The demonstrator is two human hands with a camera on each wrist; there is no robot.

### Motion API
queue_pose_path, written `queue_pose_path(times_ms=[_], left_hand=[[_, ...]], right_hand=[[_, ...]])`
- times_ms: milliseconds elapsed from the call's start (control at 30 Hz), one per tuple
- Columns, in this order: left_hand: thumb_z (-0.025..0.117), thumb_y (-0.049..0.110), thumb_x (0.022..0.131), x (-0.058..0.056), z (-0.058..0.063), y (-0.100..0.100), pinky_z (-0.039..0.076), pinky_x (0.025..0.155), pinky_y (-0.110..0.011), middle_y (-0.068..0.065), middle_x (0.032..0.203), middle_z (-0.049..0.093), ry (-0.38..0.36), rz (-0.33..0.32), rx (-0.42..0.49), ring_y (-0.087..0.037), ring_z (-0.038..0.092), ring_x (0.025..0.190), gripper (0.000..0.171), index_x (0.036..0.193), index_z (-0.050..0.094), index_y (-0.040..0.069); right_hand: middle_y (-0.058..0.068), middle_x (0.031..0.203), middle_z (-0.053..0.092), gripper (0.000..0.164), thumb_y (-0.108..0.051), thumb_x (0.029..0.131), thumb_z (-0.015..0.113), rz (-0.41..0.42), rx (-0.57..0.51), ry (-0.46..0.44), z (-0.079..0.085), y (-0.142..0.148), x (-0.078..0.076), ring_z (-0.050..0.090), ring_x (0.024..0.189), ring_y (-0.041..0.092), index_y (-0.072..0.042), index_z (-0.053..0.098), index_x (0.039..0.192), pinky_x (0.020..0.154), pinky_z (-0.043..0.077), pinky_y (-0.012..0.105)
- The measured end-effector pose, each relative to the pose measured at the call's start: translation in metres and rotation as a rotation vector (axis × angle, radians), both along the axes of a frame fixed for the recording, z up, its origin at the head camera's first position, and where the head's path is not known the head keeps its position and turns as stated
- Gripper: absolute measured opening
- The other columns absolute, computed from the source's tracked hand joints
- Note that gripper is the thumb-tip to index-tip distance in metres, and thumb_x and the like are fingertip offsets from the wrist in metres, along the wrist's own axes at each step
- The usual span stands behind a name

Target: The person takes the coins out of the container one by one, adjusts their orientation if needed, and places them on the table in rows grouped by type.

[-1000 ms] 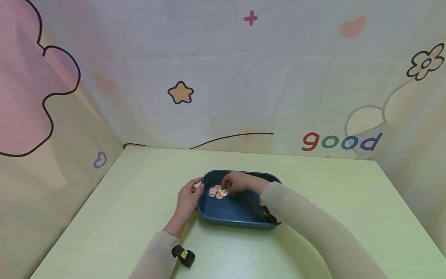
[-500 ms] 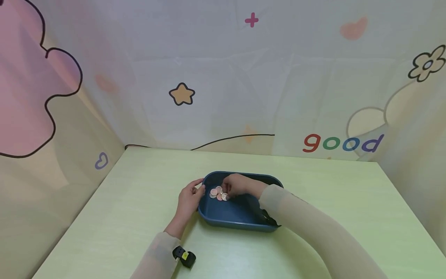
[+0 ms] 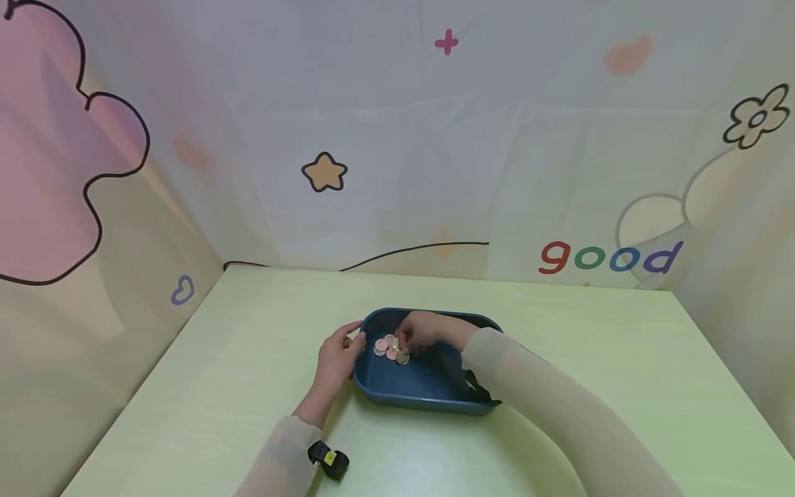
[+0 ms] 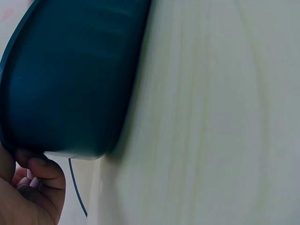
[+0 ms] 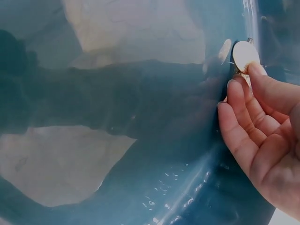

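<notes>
A dark blue tub [image 3: 404,383] with rounded corners rests on the table. My left hand [image 3: 335,360] grips its left rim, with the thumb on the rim and fingers against the outside wall. In the left wrist view, curled fingers [image 4: 49,176] sit at the edge of the tub. Several copper- and silver-toned coins [image 3: 381,345] lie clustered on the tub's floor towards the left. My right hand [image 3: 421,330] reaches in over the back rim. In the right wrist view, its thumb and fingers pinch a pale gold coin [image 5: 245,54] beside the other coins.
The tub's right end is partly covered by my right sleeve [image 3: 528,366]. A light green table [image 3: 248,373] extends around the tub. Printed cloth [image 3: 397,138] hangs behind and at both sides. A black wrist camera [image 3: 329,460] sits by my left sleeve.
My right hand has shifted slightly among the coins, and one coin has moved a little towards the front of the tub. My left hand keeps its hold on the rim.
</notes>
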State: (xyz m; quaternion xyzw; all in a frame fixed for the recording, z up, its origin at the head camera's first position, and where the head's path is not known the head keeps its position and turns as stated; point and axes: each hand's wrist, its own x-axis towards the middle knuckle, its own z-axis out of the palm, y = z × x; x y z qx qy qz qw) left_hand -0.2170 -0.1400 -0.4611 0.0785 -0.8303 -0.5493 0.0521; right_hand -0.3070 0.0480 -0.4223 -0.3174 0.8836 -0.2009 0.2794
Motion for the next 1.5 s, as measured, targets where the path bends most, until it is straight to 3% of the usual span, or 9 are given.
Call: queue_pose_path(times_ms=[367, 800, 1100, 1267, 1500], left_hand=[[0.060, 0.016, 0.102, 0.001, -0.002, -0.002, 0.036, 0.043, -0.020, -0.003, 0.069, 0.053, 0.000, 0.007, 0.011, -0.009, 0.039, 0.042, 0.038, 0.138, 0.063, 0.003], [0.060, 0.016, 0.102, -0.001, 0.000, -0.003, 0.035, 0.043, -0.019, 0.003, 0.065, 0.046, 0.002, 0.007, 0.013, -0.008, 0.038, 0.042, 0.038, 0.138, 0.062, 0.003], [0.060, 0.016, 0.102, 0.000, -0.001, 0.000, 0.034, 0.043, -0.019, 0.005, 0.063, 0.044, 0.014, 0.006, 0.021, -0.008, 0.037, 0.042, 0.038, 0.137, 0.063, 0.002], [0.060, 0.015, 0.102, 0.001, 0.000, 0.000, 0.033, 0.043, -0.019, 0.005, 0.061, 0.041, 0.016, 0.003, 0.022, -0.008, 0.037, 0.041, 0.038, 0.137, 0.063, 0.002], [0.059, 0.015, 0.102, 0.001, 0.000, 0.000, 0.033, 0.044, -0.020, 0.005, 0.061, 0.041, 0.004, -0.003, 0.022, -0.008, 0.037, 0.042, 0.038, 0.138, 0.062, 0.002]], right_hand=[[0.009, 0.096, 0.069, 0.012, -0.004, 0.097, 0.063, -0.045, -0.027, -0.094, 0.004, 0.005, -0.003, 0.066, 0.075, 0.012, -0.002, 0.070, 0.087, 0.073, 0.059, 0.027], [0.006, 0.091, 0.067, 0.010, -0.008, 0.099, 0.064, -0.073, -0.150, -0.143, 0.029, 0.014, -0.005, 0.064, 0.076, 0.011, 0.002, 0.069, 0.098, 0.079, 0.062, 0.032], [0.003, 0.085, 0.065, 0.010, -0.008, 0.099, 0.064, -0.088, -0.227, -0.121, 0.048, 0.028, 0.003, 0.062, 0.075, 0.009, 0.001, 0.067, 0.099, 0.082, 0.062, 0.034], [0.006, 0.085, 0.066, 0.012, -0.011, 0.099, 0.065, -0.086, -0.234, -0.079, 0.060, 0.041, 0.013, 0.061, 0.072, 0.009, 0.000, 0.069, 0.100, 0.077, 0.059, 0.026], [0.012, 0.088, 0.066, 0.013, -0.011, 0.100, 0.063, -0.160, -0.286, -0.038, 0.068, 0.067, 0.026, 0.057, 0.071, 0.011, 0.001, 0.070, 0.098, 0.073, 0.055, 0.024]])
